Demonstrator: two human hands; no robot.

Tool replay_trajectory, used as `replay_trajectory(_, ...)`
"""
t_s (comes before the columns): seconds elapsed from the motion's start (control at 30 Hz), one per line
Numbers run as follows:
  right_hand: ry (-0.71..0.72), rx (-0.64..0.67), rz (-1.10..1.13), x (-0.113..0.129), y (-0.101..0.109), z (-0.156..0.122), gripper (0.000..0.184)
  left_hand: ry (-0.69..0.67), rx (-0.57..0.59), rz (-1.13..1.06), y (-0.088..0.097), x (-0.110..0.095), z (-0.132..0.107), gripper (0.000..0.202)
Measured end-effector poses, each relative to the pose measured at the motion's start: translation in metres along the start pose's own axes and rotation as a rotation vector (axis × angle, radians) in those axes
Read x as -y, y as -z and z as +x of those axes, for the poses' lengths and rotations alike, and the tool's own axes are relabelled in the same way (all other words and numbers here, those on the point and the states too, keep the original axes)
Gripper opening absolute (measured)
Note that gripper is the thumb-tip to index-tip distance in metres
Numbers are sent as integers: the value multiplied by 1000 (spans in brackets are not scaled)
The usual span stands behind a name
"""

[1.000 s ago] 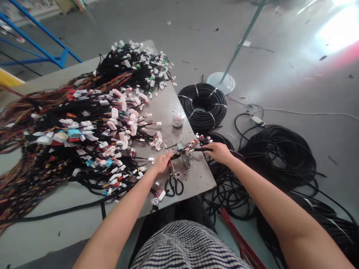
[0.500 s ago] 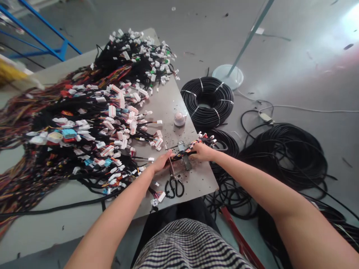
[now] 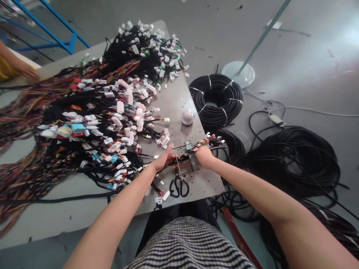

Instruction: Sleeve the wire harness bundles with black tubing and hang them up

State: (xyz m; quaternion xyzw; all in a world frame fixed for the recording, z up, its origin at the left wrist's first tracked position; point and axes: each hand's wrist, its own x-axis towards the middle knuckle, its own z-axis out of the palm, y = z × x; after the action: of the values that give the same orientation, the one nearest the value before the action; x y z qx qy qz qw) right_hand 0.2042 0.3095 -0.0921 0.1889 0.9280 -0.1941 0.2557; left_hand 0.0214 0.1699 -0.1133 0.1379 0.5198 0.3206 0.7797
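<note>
Two bare hands worked at the near corner of a grey table (image 3: 179, 99), on a bundle of coloured wires (image 3: 200, 143); the clock directions below were taken from that bundle, with twelve o'clock at the top. The bundle ran across a metal bracket (image 3: 193, 163) on the tabletop, and its tip, with small white connectors, reached past the table edge at two o'clock.

The left hand (image 3: 163, 159), at nine o'clock, was partly open, thumb raised apart from the fingers, which touched the bundle; how firmly they gripped could not be told. The right hand (image 3: 204, 156), at four o'clock, was curled closed around the bundle from below, its fingertips hidden.

Black-handled scissors (image 3: 184, 188) lay at seven o'clock, handles towards the wearer. A small clear dome (image 3: 187, 117) sat at eleven o'clock. A broad heap of wire harnesses (image 3: 120, 108) with white connectors spread from nine to eleven o'clock. Far off at ten o'clock, another person's hand (image 3: 26, 70) rested near the table's edge.

On the floor, a tied coil of black cable (image 3: 233, 98) lay at one o'clock, and looser black coils (image 3: 294, 160) at three.
</note>
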Motion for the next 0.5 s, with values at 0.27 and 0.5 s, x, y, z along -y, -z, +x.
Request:
replay_trajectory(0.27, -72, -43, 49, -10, -14, 3, 20, -38, -67, 117, 1, -1, -23, 87)
replay_trajectory(0.5, -95, -156, 107, -12, -24, 3, 20, -3, -99, 266, -11, 1, -25, 82)
